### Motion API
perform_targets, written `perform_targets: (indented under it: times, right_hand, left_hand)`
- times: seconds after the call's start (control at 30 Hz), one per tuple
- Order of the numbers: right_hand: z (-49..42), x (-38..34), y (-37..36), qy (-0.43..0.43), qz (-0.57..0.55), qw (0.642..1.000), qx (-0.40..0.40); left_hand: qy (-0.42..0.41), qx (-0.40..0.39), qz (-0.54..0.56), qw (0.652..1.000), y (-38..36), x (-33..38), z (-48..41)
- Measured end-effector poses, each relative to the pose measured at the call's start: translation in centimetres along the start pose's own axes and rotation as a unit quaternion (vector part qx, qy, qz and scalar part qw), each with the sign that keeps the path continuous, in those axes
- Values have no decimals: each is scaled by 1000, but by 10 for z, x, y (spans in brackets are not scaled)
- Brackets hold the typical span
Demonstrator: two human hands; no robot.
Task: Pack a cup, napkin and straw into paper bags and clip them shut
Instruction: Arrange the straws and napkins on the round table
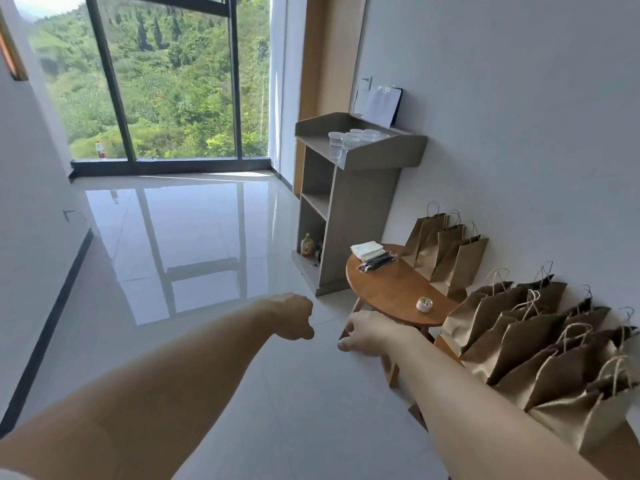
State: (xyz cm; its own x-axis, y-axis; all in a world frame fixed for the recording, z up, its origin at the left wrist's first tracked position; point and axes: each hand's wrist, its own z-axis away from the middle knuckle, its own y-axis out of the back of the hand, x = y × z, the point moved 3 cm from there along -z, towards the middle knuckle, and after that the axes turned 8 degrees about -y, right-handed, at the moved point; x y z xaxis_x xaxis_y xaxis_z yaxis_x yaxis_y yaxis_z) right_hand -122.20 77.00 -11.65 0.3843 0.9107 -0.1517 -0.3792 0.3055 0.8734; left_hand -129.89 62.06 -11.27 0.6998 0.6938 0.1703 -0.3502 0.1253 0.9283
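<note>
Arms stretched forward over the glossy tiled floor [207, 237], both bare, nothing held. Left hand [294, 317] curled, fingers folded under into a loose fist, grip pressed together on nothing. Right hand [367, 332] loosely spread, thumb and fingertips apart, hanging just before the near edge of the small round wooden counter [391, 289] (whether it touches the edge I cannot tell).

On the counter: stack of white napkins [367, 250] at the far end, bundle of dark wrapped straws [375, 263] touching the stack on its near side, small round white tub [424, 304] near the front edge, contents too small to tell.

Clear plastic cups [353, 138] clustered on the top of the grey lectern-style stand [349, 202] beyond the counter, against the wall; one taller stack at the front left of the group. Clipboard with white paper [381, 105] leaning at the back of the stand's top. A yellow bottle [307, 244] on the stand's bottom shelf.

Brown paper bags with twine handles: an upright group [450, 251] leaning on the wall behind the counter, and a larger row [536, 341] to the right, tilted and overlapping along the wall, tops open.

Large window [166, 77] at the far end, green hillside outside, a bottle [100, 150] on the sill.
</note>
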Motion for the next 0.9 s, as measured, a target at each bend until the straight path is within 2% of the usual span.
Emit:
perform_targets:
  times: [0.3, 0.4, 0.57, 0.9]
  right_hand:
    - [-149, 19, 88, -86, -44, 995, 18]
    - [-193, 38, 110, -108, -55, 993, -2]
    - [-286, 83, 154, -130, -84, 987, 30]
    - [-436, 178, 240, -137, -125, 982, 35]
  left_hand:
    - [-71, 3, -18, 997, 97, -60, -170]
    - [-98, -20, -50, 994, 113, -60, -229]
    - [-136, -9, -72, 988, 142, -50, -341]
    - [-151, -29, -77, 985, 205, -25, -541]
